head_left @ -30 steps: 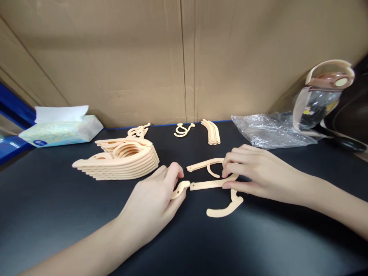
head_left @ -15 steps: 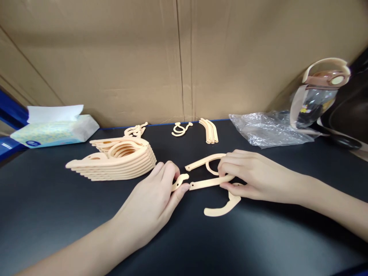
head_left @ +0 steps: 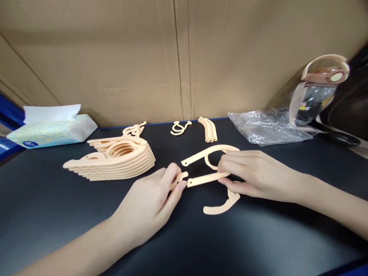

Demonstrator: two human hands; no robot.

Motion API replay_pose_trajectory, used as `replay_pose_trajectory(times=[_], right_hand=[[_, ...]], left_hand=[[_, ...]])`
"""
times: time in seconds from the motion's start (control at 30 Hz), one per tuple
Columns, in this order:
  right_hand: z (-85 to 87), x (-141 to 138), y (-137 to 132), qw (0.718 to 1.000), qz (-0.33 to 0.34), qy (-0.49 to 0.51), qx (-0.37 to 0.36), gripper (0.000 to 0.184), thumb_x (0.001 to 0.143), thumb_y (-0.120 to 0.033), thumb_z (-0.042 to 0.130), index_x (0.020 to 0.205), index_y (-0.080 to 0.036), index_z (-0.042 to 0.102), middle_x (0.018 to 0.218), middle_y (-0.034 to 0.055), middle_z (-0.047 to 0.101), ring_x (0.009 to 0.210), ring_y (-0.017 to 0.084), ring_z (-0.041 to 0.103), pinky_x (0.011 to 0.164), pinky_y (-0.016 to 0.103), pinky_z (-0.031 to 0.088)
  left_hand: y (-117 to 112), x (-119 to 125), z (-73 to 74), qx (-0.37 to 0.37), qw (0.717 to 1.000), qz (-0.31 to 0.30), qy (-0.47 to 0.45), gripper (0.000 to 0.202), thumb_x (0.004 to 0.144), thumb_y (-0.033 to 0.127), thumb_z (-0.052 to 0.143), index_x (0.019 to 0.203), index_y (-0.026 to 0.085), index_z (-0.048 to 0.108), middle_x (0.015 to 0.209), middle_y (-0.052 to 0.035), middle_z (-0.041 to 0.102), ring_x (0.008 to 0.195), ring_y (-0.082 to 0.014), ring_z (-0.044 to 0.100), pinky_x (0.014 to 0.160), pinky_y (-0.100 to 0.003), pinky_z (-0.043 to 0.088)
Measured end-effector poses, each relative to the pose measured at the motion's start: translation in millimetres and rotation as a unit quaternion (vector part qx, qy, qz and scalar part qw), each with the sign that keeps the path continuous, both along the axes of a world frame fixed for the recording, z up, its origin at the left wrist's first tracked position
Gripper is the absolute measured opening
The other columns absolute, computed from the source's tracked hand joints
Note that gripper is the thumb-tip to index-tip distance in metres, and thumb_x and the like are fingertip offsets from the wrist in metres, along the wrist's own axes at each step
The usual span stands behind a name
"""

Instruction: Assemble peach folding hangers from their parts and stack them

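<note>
My left hand (head_left: 149, 203) pinches a small peach plastic end piece (head_left: 180, 178) between thumb and fingers. Its tip meets the end of a straight peach arm (head_left: 202, 179) of a folding hanger. My right hand (head_left: 250, 174) is closed on the other end of that hanger frame. A second arm (head_left: 201, 154) of the hanger rises behind my right fingers. A curved hook piece (head_left: 220, 207) lies on the black table (head_left: 57, 214) just below my right hand.
A stack of finished peach hangers (head_left: 115, 161) lies to the left. Small hooks (head_left: 179, 128) and a bundle of curved strips (head_left: 209, 129) sit near the cardboard wall (head_left: 178, 57). A tissue pack (head_left: 48, 130) is at far left, a clear plastic bag (head_left: 264, 128) and a bottle (head_left: 319, 92) at right.
Both hands have kept their grip. The hanger's rear arm has lifted and spread wider, and the end piece in my left hand has closed up against the straight arm.
</note>
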State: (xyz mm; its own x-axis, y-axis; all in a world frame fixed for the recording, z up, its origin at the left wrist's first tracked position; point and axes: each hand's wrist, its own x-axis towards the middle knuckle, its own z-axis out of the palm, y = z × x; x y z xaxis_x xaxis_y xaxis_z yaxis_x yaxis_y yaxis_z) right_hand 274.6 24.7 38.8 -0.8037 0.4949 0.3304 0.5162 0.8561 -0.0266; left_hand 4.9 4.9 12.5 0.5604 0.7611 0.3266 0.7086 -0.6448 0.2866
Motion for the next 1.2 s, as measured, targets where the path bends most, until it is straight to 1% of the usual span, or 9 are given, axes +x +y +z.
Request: replay_pose_trajectory(times=[0.17, 0.3, 0.37, 0.43, 0.57, 0.7, 0.9, 1.0, 1.2], right_hand=[[-0.6, -1, 0, 1.000, 0.003, 0.007, 0.003, 0.015, 0.100, -0.018, 0.049, 0.086, -0.018, 0.055, 0.081, 0.0016, 0.063, 0.068, 0.013, 0.055, 0.060, 0.025, 0.041], [-1.8, -1, 0, 1.000, 0.008, 0.008, 0.017, 0.017, 0.101, -0.019, 0.047, 0.086, -0.017, 0.056, 0.081, 0.0025, 0.064, 0.068, 0.014, 0.056, 0.061, 0.025, 0.041], [-2.2, -1, -1, 1.000, 0.009, 0.008, 0.019, 0.019, 0.103, -0.021, 0.045, 0.087, -0.017, 0.056, 0.083, 0.0033, 0.065, 0.071, 0.015, 0.057, 0.062, 0.025, 0.043], [-2.6, -1, -1, 1.000, 0.009, 0.010, 0.018, 0.021, 0.104, -0.022, 0.044, 0.088, -0.017, 0.057, 0.084, 0.0040, 0.066, 0.074, 0.016, 0.059, 0.064, 0.026, 0.045], [-3.7, 0, -1, 1.000, 0.014, 0.014, 0.017, 0.023, 0.105, -0.025, 0.044, 0.090, -0.017, 0.060, 0.084, 0.0046, 0.067, 0.076, 0.017, 0.061, 0.067, 0.028, 0.047], [-4.6, -1, -1, 0.999, 0.022, 0.018, 0.020, 0.025, 0.105, -0.026, 0.044, 0.091, -0.015, 0.060, 0.085, 0.0051, 0.066, 0.077, 0.017, 0.060, 0.068, 0.029, 0.047], [-4.8, -1, -1, 1.000, 0.021, 0.020, 0.010, 0.026, 0.106, -0.027, 0.044, 0.090, -0.015, 0.061, 0.085, 0.0056, 0.066, 0.076, 0.017, 0.060, 0.069, 0.028, 0.046], [-5.0, -1, -2, 1.000, 0.023, 0.021, 0.005, 0.025, 0.106, -0.027, 0.044, 0.091, -0.015, 0.060, 0.086, 0.0055, 0.065, 0.076, 0.017, 0.060, 0.069, 0.028, 0.046], [-4.4, -2, -3, 0.999, 0.020, 0.026, -0.011, 0.024, 0.106, -0.026, 0.044, 0.091, -0.016, 0.059, 0.084, 0.0045, 0.065, 0.074, 0.016, 0.058, 0.066, 0.027, 0.045]], left_hand=[[-2, 1, 2.1, 0.010, 0.999, -0.030, 0.011, 0.021, 0.108, 0.029, 0.029, 0.094, 0.024, 0.045, 0.076, 0.0045, 0.058, 0.060, -0.0138, 0.060, 0.052, -0.023, 0.040], [-1, 0, -0.1, 0.027, 0.999, -0.038, 0.020, 0.023, 0.108, 0.029, 0.028, 0.089, 0.024, 0.041, 0.072, 0.0057, 0.055, 0.053, -0.0124, 0.055, 0.049, -0.023, 0.037], [-1, 0, -2.2, 0.035, 0.998, -0.038, 0.026, 0.024, 0.108, 0.032, 0.029, 0.088, 0.025, 0.039, 0.069, 0.0069, 0.053, 0.047, -0.0117, 0.052, 0.047, -0.023, 0.036], [0, -1, -4.6, 0.045, 0.998, -0.032, 0.034, 0.025, 0.108, 0.038, 0.032, 0.088, 0.025, 0.038, 0.066, 0.0074, 0.052, 0.044, -0.0117, 0.049, 0.045, -0.023, 0.033], [1, 0, -8.4, 0.066, 0.996, -0.018, 0.052, 0.033, 0.108, 0.048, 0.027, 0.089, 0.024, 0.040, 0.064, 0.0062, 0.054, 0.045, -0.0137, 0.053, 0.045, -0.024, 0.032], [1, -1, -9.2, 0.083, 0.994, -0.019, 0.071, 0.038, 0.108, 0.051, 0.020, 0.088, 0.025, 0.039, 0.062, 0.0062, 0.056, 0.044, -0.0138, 0.054, 0.044, -0.024, 0.032], [1, -3, -10.9, 0.125, 0.987, -0.031, 0.096, 0.040, 0.109, 0.049, 0.016, 0.084, 0.025, 0.037, 0.057, 0.0066, 0.054, 0.039, -0.0139, 0.050, 0.041, -0.025, 0.026], [1, -2, -8.9, 0.140, 0.983, -0.040, 0.111, 0.042, 0.110, 0.046, 0.013, 0.082, 0.025, 0.037, 0.054, 0.0067, 0.054, 0.036, -0.0135, 0.049, 0.040, -0.026, 0.025], [1, -2, 3.6, 0.168, 0.972, -0.057, 0.155, 0.047, 0.110, 0.042, 0.015, 0.076, 0.023, 0.041, 0.054, 0.0042, 0.056, 0.037, -0.0129, 0.051, 0.040, -0.026, 0.025]])
